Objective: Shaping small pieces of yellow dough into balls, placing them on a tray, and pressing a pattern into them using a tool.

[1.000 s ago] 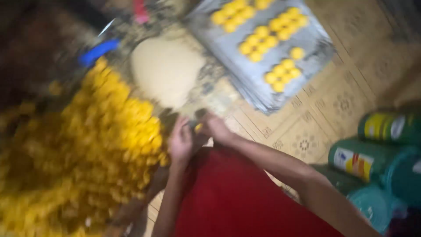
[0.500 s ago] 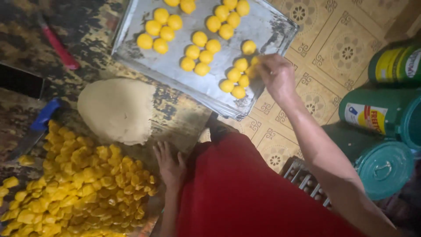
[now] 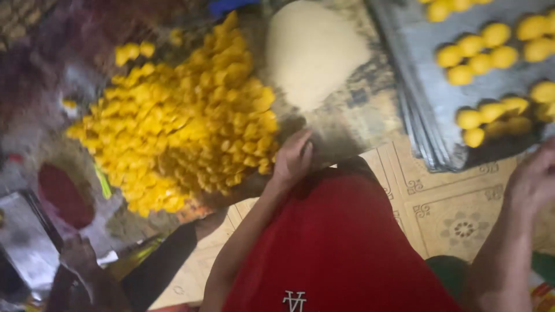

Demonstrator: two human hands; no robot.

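Far to the left, in blur, a dark sleeve [image 3: 156,263] and another person's hand [image 3: 78,254] sat low beside a dark red round shape [image 3: 63,196] that could not be made out. Next came the big heap of yellow pieces [image 3: 185,121], piled loosely on the worn, patterned work surface [image 3: 358,115] and still very large. The person's left hand [image 3: 293,157] rested at the heap's lower right edge, touching the outermost pieces; its fingers were curled loosely downward, and whether they pinched a piece could not be told from this view. Just above and to the right of that hand lay a pale, smooth mound of dough [image 3: 312,49], uncut on the side that showed. Below, the person's red shirt [image 3: 335,248] filled the middle, over a tiled floor [image 3: 457,219].

Further right stood the grey metal tray [image 3: 422,121], its near corner overhanging the work surface. On it sat rows of rounded yellow balls [image 3: 491,52], grouped in small clusters, with bare metal left along the near edge. The right hand [image 3: 535,182] hung just below the tray's lower right corner, apart from the balls, half cut off by the frame; its fingers looked slack, though motion blur hid whether they held anything.

By the look of it, the work was partly done: a fair number of balls sat shaped on the tray, while most of the heap and the whole mound remained.
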